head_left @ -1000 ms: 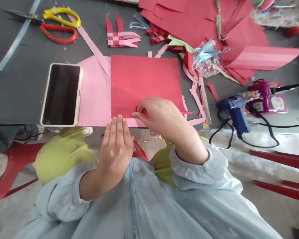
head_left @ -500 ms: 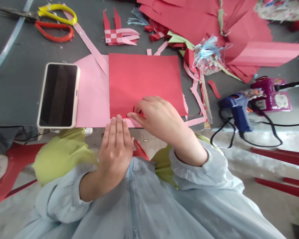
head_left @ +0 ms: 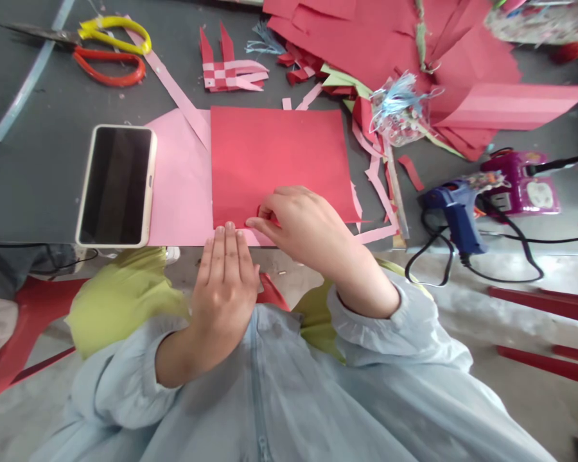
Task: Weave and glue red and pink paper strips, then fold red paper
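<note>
A sheet of red paper (head_left: 279, 151) lies over a larger pink sheet (head_left: 180, 183) at the table's front edge. My left hand (head_left: 225, 282) is stretched flat, fingers together, their tips on the near edge of the sheets by the red paper's lower left corner. Just to its right, my right hand (head_left: 308, 221) is curled, with thumb and forefinger closed at the red paper's near edge. A little red shows between those fingertips; the other fingers' undersides are hidden.
Left of the red paper lies a phone (head_left: 116, 186), with scissors (head_left: 110, 51) beyond it. A woven paper piece (head_left: 231, 70) sits at the back. Red sheets (head_left: 385, 38) and a bag of beads (head_left: 404, 115) are at the back right. A corded glue gun (head_left: 460, 212) lies right.
Both hands and the red paper hold the same place. The view has shifted very slightly; nothing is taken up or let go.
</note>
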The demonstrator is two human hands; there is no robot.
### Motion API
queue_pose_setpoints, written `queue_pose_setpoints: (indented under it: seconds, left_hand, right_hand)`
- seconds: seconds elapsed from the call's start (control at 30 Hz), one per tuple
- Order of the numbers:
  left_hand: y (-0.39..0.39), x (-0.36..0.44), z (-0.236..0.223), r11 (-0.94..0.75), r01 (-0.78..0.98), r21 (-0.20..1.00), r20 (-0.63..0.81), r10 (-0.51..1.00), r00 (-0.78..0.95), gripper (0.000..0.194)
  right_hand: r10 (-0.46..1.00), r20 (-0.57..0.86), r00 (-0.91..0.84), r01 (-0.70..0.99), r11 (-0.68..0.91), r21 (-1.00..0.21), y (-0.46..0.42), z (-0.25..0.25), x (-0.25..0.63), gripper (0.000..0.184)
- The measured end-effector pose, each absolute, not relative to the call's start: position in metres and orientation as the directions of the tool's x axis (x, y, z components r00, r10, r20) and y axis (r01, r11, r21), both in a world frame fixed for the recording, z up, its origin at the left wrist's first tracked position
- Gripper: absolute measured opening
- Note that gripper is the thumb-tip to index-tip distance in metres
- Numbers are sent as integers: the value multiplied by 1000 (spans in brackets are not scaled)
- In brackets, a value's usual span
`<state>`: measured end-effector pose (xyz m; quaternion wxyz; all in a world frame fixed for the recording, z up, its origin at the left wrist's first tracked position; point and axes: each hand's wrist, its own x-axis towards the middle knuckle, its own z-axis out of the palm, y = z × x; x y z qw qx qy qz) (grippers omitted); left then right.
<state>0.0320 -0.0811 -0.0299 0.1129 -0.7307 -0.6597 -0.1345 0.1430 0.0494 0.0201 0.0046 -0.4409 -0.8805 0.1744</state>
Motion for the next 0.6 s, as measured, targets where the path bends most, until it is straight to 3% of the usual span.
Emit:
queue_pose_setpoints:
  seconds: [0.2,0.43,0.6]
  left_hand:
    - [-80,32,-28,-107,993,54,307,948,85,55]
    - [-79,32,-25,-92,996,4,349,933,85,47]
    - [-80,33,-30,-86,990,111,332,942,45,52]
  right_hand:
    - [750,-88,-656,718,583,-380,48,16,140,19]
    - [733,-31,-680,677,611,-409,46,7,138,18]
    - [737,-99,-668,711,594,-377,46,9,135,21]
